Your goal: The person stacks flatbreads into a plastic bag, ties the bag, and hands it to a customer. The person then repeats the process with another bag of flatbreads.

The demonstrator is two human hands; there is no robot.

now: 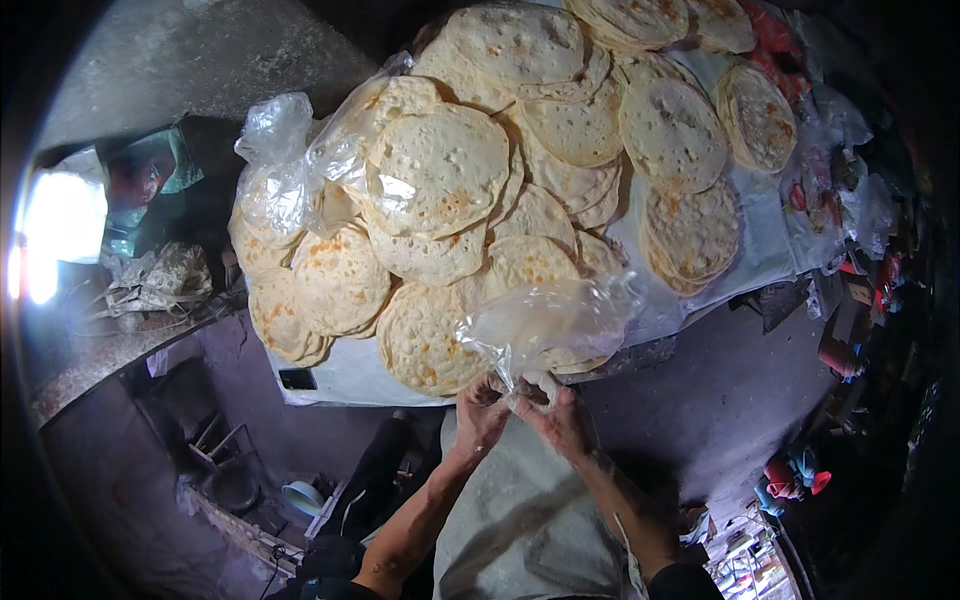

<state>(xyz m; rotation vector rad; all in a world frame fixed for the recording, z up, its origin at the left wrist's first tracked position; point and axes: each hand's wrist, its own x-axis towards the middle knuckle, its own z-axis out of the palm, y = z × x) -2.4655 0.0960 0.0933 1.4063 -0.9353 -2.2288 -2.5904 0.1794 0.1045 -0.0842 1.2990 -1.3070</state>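
Note:
At the near edge of a table covered with a pale sheet (757,255), my left hand (481,416) and my right hand (559,420) meet, both shut on the gathered mouth of a clear plastic bag (555,319). The bag puffs out over round flatbreads; whether any lie inside it I cannot tell. Left of the bag is a stack of browned flatbreads (427,337). Behind it, further flatbreads (442,169) lie in overlapping piles, pale with brown spots. A knotted clear bag (277,157) rests on the stacks at the left.
A dark flat rectangular object (298,379) lies at the table's near left corner. More stacks (686,232) stand at the right, beside crumpled plastic bags (862,202). A concrete ledge (135,345) runs along the left. On the floor side are a pale basin (304,497) and a chair (229,480).

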